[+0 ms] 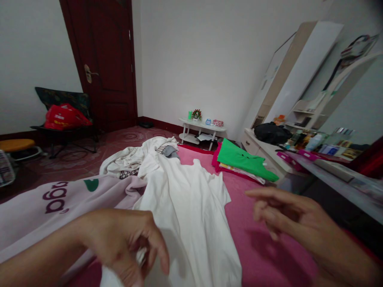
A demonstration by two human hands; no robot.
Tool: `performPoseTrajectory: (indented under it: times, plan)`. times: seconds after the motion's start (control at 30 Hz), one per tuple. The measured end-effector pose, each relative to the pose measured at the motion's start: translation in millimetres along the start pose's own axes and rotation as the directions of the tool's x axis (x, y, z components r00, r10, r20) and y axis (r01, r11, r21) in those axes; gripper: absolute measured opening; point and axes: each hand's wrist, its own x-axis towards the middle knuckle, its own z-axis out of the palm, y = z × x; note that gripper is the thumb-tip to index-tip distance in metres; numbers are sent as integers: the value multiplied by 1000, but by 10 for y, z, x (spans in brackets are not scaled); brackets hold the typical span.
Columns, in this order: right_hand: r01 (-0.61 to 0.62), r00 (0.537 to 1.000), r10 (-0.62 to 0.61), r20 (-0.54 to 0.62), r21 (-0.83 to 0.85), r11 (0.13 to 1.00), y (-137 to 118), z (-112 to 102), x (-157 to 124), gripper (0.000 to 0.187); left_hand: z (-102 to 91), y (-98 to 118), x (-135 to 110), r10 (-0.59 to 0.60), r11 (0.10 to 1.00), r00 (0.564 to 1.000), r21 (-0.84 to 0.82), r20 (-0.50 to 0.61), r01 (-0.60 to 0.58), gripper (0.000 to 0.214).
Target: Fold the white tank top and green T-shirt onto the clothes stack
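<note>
The left hand (pixel 125 243) is nearest the camera, its fingers (pixel 160 249) curled in and pinching the lower edge of a white shirt (pixel 185 199). The right hand (pixel 287 217) hovers just right of the shirt, above the pink bed (pixel 257 247), fingers loosely spread and holding nothing; it is blurred, so the exact pose is hard to read.

The shirt lies flat and lengthwise on the bed, collar away from the camera, sleeves out to the sides. It looks spread but not folded, so the work on it seems barely begun. Touching it on the left is a pale garment (pixel 44 207) with dark lettering and a green mark, also unfolded. Beyond both sits a heap (pixel 140 155) of light clothes, tangled, with a grey piece on top. At the far right corner of the bed a green shirt (pixel 245 161) tops a small flat stack, which looks already folded. By that reading, one stack is done, and the shirt, the pale garment and the heap are left.

Past the bed stand a low white table (pixel 203 129) with small items, a chair (pixel 64 119) with a red bag (pixel 64 116), a dark door (pixel 104 63), and on the right a cluttered worktop (pixel 323 163).

The shirt's hem is cut off at the bottom edge and partly hidden by the left hand. How many pieces are in the heap or stack cannot be told.
</note>
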Motion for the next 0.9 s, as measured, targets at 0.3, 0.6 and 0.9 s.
performPoseTrajectory:
  times: [0.3, 0.6, 0.9]
  plan:
    - [-170, 830, 404, -384, 515, 840, 1498, 667, 1022, 85, -82, -1061, 906, 48, 886, 786, 390, -616, 252, 35]
    - [-89, 852, 289, -437, 424, 901, 1688, 409, 1240, 33, 16, -1068, 921, 122, 869, 796, 451, -593, 203, 39]
    - [-113, 574, 145, -806, 98, 989, 2039, -516, 901, 29, -244, -989, 985, 95, 906, 864, 403, -494, 131, 30]
